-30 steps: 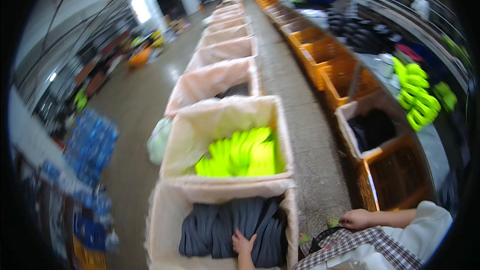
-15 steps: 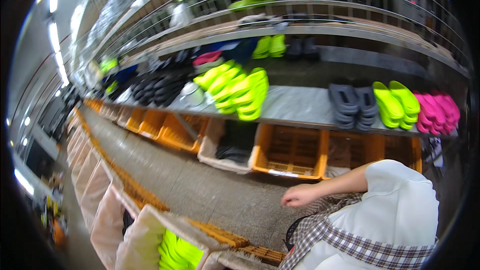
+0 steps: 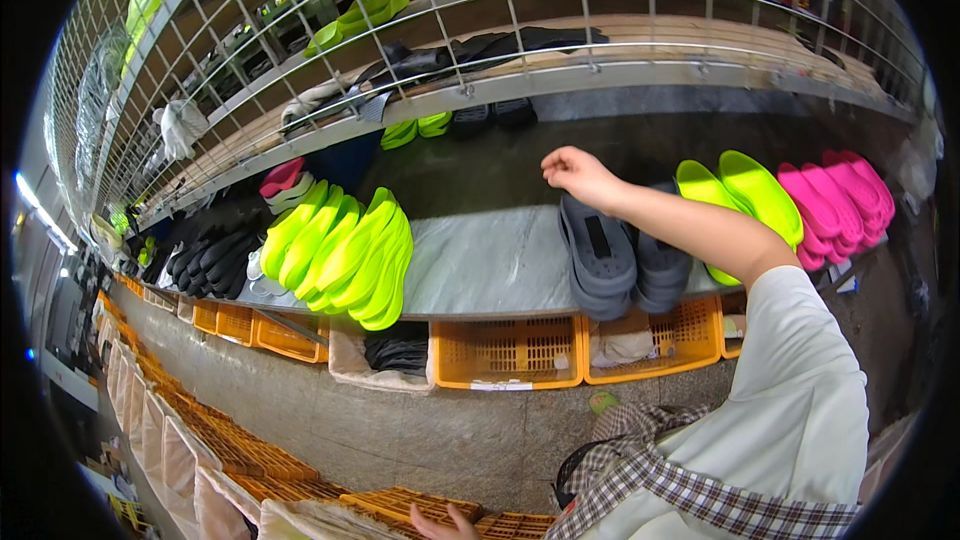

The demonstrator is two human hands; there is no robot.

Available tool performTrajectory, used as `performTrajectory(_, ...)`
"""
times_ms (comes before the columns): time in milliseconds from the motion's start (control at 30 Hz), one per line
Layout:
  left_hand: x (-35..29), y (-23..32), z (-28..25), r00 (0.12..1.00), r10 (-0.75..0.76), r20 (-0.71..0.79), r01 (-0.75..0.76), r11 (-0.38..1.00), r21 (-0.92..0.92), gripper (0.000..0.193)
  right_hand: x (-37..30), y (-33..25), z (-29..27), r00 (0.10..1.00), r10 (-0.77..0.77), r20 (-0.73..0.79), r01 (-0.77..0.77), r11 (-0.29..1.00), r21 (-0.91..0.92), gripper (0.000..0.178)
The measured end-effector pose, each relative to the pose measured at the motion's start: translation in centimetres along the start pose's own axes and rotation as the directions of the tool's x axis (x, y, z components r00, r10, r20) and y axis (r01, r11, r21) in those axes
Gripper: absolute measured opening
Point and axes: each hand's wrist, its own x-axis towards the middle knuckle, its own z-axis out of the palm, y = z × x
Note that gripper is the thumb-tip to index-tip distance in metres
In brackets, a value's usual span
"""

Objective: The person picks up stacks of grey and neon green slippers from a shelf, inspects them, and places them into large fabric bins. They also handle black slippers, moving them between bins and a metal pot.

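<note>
My right hand [image 3: 580, 176] is raised over the grey-topped bench, just above the toe end of a stack of dark grey clogs [image 3: 598, 255]. Its fingers are loosely bent and hold nothing visible. Low at the lower edge, my left hand [image 3: 446, 522] is partly in view beside the orange crates, its fingers apart. Neon yellow-green clogs [image 3: 345, 250] lie in a leaning row on the bench to the left. Behind my right forearm stands another neon pair [image 3: 757, 190], partly covered by the arm. Pink clogs [image 3: 840, 202] sit farther right.
A wire mesh guard [image 3: 480, 30] rises behind the bench. Orange crates [image 3: 507, 352] stand under it. More crates [image 3: 240, 455], some with pale cloth liners, line the opposite side of the aisle. Black footwear [image 3: 215, 262] is piled at the bench's left end.
The view has turned and come closer to the bench. My right hand has risen from over the aisle to above the grey clogs. My left hand has come into view below.
</note>
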Motion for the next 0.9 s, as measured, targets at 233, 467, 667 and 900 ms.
performTrajectory(233,-1.9,7.1,4.3,0.911,-0.130,0.391,0.088,0.988,0.125,0.065,21.6,12.7,-3.3,0.925,0.160,-0.344,-0.323,0.806,-0.497,0.050)
performTrajectory(467,-3.5,9.8,7.6,0.855,-0.236,0.462,0.123,0.957,0.261,0.067,26.3,21.7,-2.4,0.898,0.275,-0.343,-0.438,0.608,-0.662,0.045)
performTrajectory(667,-4.5,10.5,9.2,0.758,-0.312,0.574,0.171,0.943,0.286,0.064,24.4,22.6,-8.3,0.908,0.259,-0.330,-0.415,0.668,-0.617,0.041)
performTrajectory(900,-4.0,10.5,11.4,0.707,-0.275,0.652,0.107,0.952,0.286,0.056,27.1,18.5,-8.5,0.931,0.311,-0.193,-0.342,0.927,-0.153,0.035)
